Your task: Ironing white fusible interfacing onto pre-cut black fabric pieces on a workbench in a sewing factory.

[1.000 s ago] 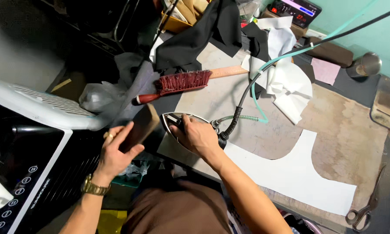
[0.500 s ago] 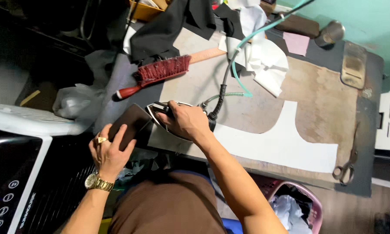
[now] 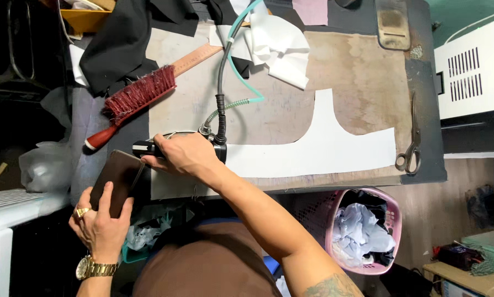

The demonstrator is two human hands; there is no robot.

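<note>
My right hand [image 3: 184, 155] grips the handle of a steam iron [image 3: 148, 148] that rests on the worn ironing table [image 3: 357, 71], at the left end of a long white fabric piece [image 3: 324, 148]. A black cord and a teal hose [image 3: 230, 66] run from the iron toward the back of the table. My left hand [image 3: 100, 220], with a gold ring and watch, holds a dark brown flat piece [image 3: 115, 175] at the table's left front corner, just beside the iron.
A red-bristled brush [image 3: 134, 99] lies at the back left, next to black cloth [image 3: 120, 38] and white scraps [image 3: 280, 47]. Scissors [image 3: 411, 148] lie near the right edge. A pink basket [image 3: 362, 231] of scraps stands below the table. A white machine [image 3: 472, 71] sits to the right.
The view has swung, so the table now fills the frame. My right hand stays on the iron. My left hand has slid lower on the brown piece.
</note>
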